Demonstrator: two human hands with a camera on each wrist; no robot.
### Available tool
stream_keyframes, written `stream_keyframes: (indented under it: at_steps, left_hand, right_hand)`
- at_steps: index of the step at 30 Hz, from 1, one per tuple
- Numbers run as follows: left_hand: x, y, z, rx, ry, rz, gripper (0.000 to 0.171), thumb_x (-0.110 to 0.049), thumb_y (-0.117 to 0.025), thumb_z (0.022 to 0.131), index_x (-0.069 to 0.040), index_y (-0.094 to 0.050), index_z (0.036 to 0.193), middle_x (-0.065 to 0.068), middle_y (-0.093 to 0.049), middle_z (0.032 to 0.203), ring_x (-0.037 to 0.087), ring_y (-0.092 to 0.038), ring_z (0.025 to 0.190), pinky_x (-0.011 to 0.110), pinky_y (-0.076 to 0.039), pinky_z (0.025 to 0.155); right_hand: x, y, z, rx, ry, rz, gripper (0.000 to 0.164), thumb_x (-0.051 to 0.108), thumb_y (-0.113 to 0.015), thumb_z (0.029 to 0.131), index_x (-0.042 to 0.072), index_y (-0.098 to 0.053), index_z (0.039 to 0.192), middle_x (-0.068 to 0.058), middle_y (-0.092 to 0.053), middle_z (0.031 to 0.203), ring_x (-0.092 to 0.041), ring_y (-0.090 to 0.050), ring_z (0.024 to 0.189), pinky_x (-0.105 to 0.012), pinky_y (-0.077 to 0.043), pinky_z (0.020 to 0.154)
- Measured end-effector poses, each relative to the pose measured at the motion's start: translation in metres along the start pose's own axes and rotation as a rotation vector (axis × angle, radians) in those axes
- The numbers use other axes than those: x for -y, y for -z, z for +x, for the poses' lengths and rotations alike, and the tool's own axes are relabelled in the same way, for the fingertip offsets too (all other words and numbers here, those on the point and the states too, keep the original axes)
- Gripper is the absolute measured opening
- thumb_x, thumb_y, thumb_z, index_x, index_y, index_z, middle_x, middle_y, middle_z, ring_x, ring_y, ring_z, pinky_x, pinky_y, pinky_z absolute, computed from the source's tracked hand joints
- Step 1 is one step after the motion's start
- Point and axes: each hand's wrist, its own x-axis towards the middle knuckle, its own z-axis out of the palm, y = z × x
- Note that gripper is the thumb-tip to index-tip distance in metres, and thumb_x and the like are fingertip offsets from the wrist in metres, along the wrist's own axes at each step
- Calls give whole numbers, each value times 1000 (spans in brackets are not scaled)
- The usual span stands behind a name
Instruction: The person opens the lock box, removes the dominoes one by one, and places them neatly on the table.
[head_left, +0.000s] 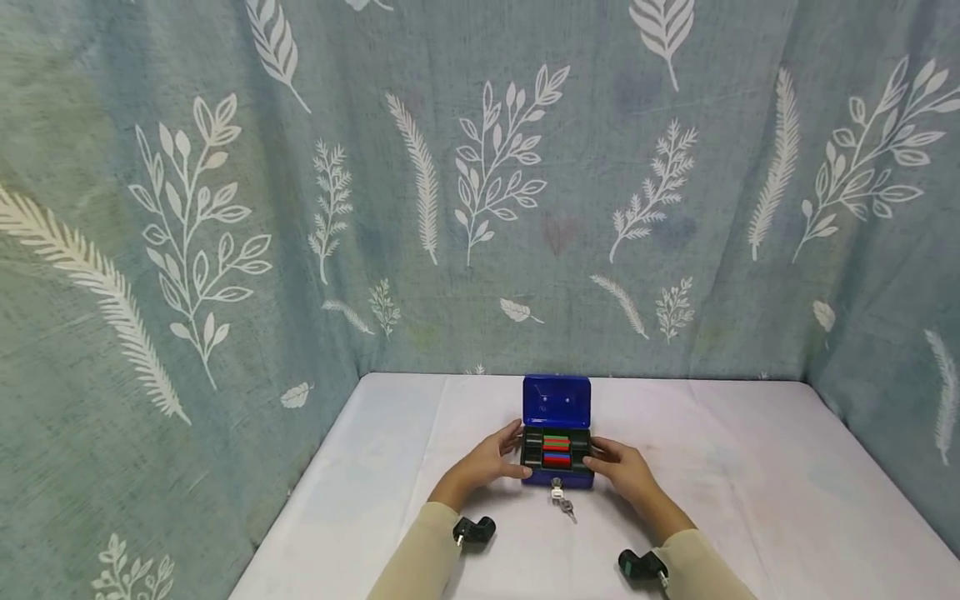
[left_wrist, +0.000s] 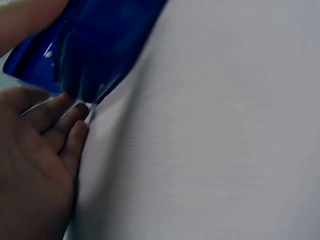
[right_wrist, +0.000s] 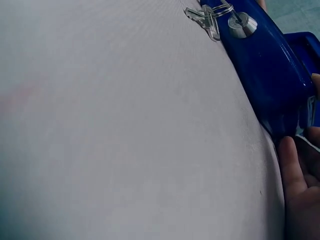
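A blue metal cash box (head_left: 536,479) stands on the table with its lid (head_left: 557,402) raised. Inside sits a black tray (head_left: 533,450) whose middle holds several red, green and blue strips (head_left: 557,457). From the front lock (right_wrist: 243,25) hangs a ring with keys (head_left: 567,507). My left hand (head_left: 489,458) holds the box's left side, thumb at the front corner and fingers along the side. On the opposite side, my right hand (head_left: 624,472) grips likewise, its thumb on the tray's right edge. In the right wrist view, fingers (right_wrist: 291,165) touch the box's lower side.
A white cloth (head_left: 750,467) covers the table under the box. Blue-green curtains (head_left: 555,308) with white leaf prints enclose the back and sides. Each wrist wears a small black camera, such as the left wrist camera (head_left: 474,530).
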Motion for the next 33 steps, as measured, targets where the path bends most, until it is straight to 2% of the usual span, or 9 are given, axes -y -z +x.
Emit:
stream_keyframes:
  at_steps: [3,6,13,22,27,33]
  left_hand:
    - [2,3,1,47,-23,35,103,-6,-85,73,-2,-20,154,15,-30,155,33,-33,139,45,-25,114]
    - [3,5,1,56,-24,61,102,-4,-86,71,-2,-25,153,14,-33,154,32,-36,137,43,-26,113]
    - [2,4,2,27,-14,73,95,0,-86,70,-2,-34,150,14,-42,148,31,-41,134,43,-28,113]
    - [-5,-1,-2,-17,22,146,94,-8,-89,67,-2,-39,146,13,-51,140,30,-47,129,43,-31,111]
    - [-6,-2,-6,-16,23,155,95,-11,-88,70,-2,-36,149,15,-45,146,32,-43,133,45,-30,111]
    - [-7,-2,-7,-11,25,170,96,-13,-87,72,-5,-32,152,12,-40,150,28,-39,136,41,-27,113]
  right_hand:
    - [1,1,-4,-1,8,20,58,15,-77,84,-7,-55,132,-22,-63,123,-36,-58,117,-51,-43,100]
    - [-1,0,-6,14,18,43,57,13,-75,85,-9,-54,132,-23,-62,124,-36,-57,117,-50,-44,99]
    - [-1,0,-6,6,18,20,51,12,-72,88,-7,-55,132,-23,-62,124,-37,-56,118,-51,-41,101]
    - [3,0,-7,21,20,-22,50,10,-68,89,-8,-53,134,-25,-59,126,-38,-55,119,-54,-40,102]
    - [1,-1,-7,22,14,-36,51,9,-68,89,-7,-53,134,-24,-60,127,-37,-55,119,-53,-41,101]
    - [3,0,-8,16,27,-68,53,10,-70,86,-7,-54,134,-25,-60,125,-38,-57,118,-52,-44,99]
